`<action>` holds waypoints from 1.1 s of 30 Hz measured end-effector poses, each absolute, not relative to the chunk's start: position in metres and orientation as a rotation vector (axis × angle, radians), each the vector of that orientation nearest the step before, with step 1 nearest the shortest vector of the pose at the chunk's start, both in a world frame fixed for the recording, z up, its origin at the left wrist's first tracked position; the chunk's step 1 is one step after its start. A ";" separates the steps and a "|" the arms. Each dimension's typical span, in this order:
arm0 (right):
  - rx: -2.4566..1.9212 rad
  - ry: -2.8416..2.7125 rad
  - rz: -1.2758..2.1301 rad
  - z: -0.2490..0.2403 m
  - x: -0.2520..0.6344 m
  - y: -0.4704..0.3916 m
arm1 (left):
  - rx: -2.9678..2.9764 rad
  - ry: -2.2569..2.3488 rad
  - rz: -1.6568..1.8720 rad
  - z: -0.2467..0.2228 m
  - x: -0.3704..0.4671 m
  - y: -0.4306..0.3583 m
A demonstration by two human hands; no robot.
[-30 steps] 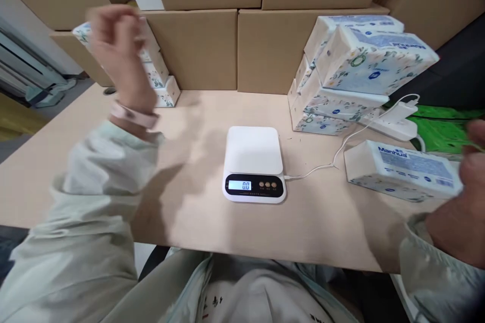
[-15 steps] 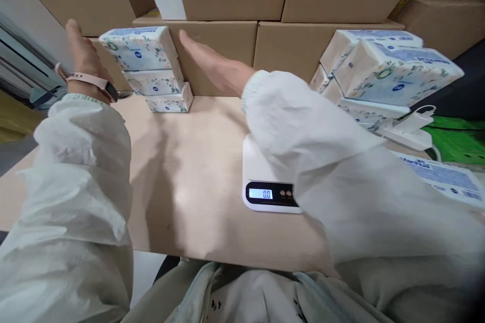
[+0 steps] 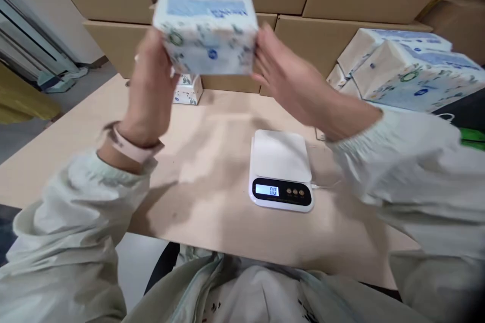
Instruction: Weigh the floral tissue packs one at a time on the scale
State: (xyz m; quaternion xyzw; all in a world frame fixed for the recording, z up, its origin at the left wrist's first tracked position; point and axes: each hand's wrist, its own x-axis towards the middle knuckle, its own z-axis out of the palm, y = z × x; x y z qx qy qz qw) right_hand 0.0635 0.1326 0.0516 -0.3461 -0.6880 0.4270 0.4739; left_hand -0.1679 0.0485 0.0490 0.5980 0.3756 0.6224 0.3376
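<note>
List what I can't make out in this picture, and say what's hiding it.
All in the head view, now:
- Small print on the held tissue pack: blurred.
- Parts of the packs behind it on the table: covered by the left grip and the held tissue pack.
- Far end of the cable: behind the right sleeve.
- Green item: cut off by the right edge.

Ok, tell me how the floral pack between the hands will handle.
The floral pack probably holds its shape: it looks straight-edged between left hand and right hand. Its boxy sides make rolling unlikely; the smooth-looking wrap may slip.
</note>
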 end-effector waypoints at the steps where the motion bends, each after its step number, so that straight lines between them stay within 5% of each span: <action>1: -0.859 -1.676 1.043 0.041 0.091 0.111 | 1.590 0.930 1.601 0.044 -0.142 0.031; 7: -0.951 -1.625 1.160 -0.033 0.220 -0.005 | 1.579 0.878 1.437 -0.028 -0.037 -0.027; 16: -1.072 -1.601 1.175 -0.096 0.275 -0.046 | 1.521 1.020 1.231 -0.085 -0.020 -0.059; 22: -1.151 -1.365 0.920 -0.109 0.285 -0.040 | 1.006 1.177 1.428 -0.113 -0.038 -0.045; 33: -1.156 -1.263 0.997 -0.109 0.287 -0.045 | 0.823 1.166 1.528 -0.111 -0.044 -0.038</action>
